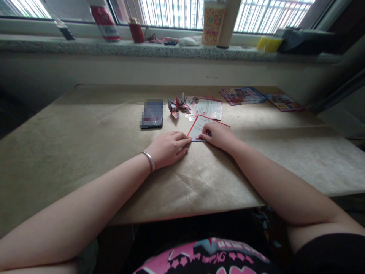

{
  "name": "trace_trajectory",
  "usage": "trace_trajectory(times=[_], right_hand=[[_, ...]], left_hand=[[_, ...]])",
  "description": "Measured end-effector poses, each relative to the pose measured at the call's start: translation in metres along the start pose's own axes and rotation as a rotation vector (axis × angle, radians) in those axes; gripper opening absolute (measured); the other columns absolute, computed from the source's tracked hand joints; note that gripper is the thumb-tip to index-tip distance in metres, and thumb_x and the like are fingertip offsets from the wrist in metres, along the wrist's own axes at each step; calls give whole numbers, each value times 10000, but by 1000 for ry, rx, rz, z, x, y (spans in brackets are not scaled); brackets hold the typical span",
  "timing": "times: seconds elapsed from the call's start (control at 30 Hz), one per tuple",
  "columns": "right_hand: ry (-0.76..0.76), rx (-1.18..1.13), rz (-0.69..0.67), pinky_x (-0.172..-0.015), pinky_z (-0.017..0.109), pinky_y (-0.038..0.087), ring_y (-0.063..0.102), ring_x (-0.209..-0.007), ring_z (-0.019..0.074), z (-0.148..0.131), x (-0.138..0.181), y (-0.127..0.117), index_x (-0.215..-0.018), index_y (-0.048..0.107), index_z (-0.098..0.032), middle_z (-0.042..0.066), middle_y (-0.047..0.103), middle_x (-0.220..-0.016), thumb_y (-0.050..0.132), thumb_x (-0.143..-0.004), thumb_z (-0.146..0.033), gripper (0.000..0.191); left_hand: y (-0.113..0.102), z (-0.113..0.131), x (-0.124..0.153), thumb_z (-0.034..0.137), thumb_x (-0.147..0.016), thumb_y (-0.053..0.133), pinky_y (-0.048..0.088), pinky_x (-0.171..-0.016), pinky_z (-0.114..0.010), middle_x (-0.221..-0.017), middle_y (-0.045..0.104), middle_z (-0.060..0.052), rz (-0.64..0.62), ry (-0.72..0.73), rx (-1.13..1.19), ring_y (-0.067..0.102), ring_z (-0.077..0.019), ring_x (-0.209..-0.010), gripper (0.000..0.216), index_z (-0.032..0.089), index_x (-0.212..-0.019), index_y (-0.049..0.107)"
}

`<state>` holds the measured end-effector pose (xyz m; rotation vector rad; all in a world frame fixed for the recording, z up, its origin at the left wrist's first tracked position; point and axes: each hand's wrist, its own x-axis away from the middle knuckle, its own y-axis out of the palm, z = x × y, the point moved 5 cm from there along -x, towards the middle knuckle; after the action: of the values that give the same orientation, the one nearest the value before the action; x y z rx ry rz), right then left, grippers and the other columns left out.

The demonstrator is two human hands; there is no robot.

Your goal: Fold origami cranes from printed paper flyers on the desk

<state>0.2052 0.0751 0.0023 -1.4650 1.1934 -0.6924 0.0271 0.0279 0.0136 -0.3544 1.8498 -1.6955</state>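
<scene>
A white sheet of paper with a red border [201,125] lies on the brown paper-covered table [85,152]. My left hand [168,148] rests on the table with its fingers stretched toward the sheet's near left corner, fingertips touching its edge. A silver bangle sits on that wrist. My right hand [218,135] presses on the sheet's near edge with curled fingers, pinching or creasing it. Just beyond lie small folded paper figures [177,105] and another printed sheet [208,108].
A dark phone [152,114] lies left of the sheets. Two colourful leaflets [242,95] [283,102] sit at the far right of the table. The windowsill behind holds bottles, a red cup [136,32], a carton [212,23] and a yellow sponge [268,43].
</scene>
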Motion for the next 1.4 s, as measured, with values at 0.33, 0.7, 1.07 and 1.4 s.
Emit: trace_trajectory(times=[0.33,0.7,1.07,1.4], right_hand=[[3,5,2,-602,277,326,587,-761,180,-2,1,-2,-771,644,-210,35,703,-839,624,-843,-387,192],[-14,10,16,-625,281,340,593,-792,184,-2,1,-1,-774,641,-215,35,705,-863,633,-839,-386,183],[-53,-37,50,-627,275,347,583,-767,172,4,3,2,-772,639,-215,29,699,-842,632,-834,-376,173],[-267,165,156,-922,388,301,561,-985,242,-24,20,-24,-859,684,-235,51,712,-925,555,-894,-485,284]], left_hand=[[0,0,0,335,-945,455,506,-917,-373,-1182,639,-83,-51,-25,-24,586,-239,-1091,368,168,-1229,619],[-8,-9,4,320,-937,454,512,-743,-317,-1027,691,-58,-3,-30,-57,640,-195,-885,298,201,-1000,719],[-5,-17,7,296,-935,431,513,-760,-306,-964,691,-70,65,-109,21,638,-190,-870,292,171,-920,694],[0,-18,3,217,-912,475,510,-928,-373,-1168,649,-86,124,-37,112,601,-209,-1052,275,178,-1132,635]])
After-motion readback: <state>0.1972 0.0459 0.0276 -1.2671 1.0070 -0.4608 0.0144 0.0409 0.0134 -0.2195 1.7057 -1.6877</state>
